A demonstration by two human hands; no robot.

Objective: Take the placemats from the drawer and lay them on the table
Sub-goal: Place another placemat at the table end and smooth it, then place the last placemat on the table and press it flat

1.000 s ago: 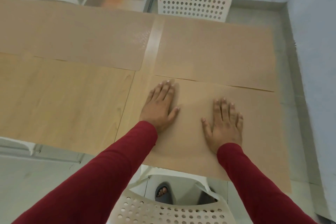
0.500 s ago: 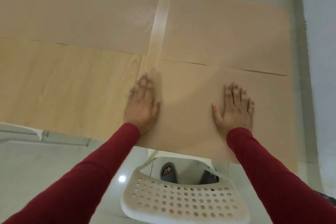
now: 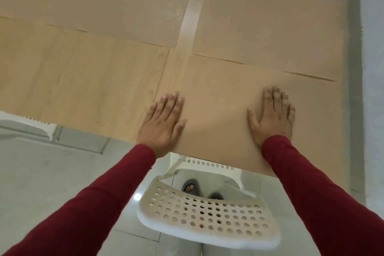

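Near placemat [image 3: 224, 114]: plain tan, thin, flat on table [image 3: 83, 81] near edge, right side. Left hand [image 3: 164, 124] and right hand [image 3: 272, 118] flat on it, fingers spread, gripping nothing.

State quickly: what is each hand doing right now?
Left hand: open, flat across the near placemat left edge.
Right hand: open, flat on it.

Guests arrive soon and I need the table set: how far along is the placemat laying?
Done: two tan rectangular placemats lie flat along the far side, far-left placemat and far-right placemat. In hand: the left hand and right hand press flat on the near-right placemat. Left: the near-left quarter of the light wooden table is bare, so likely one more mat.
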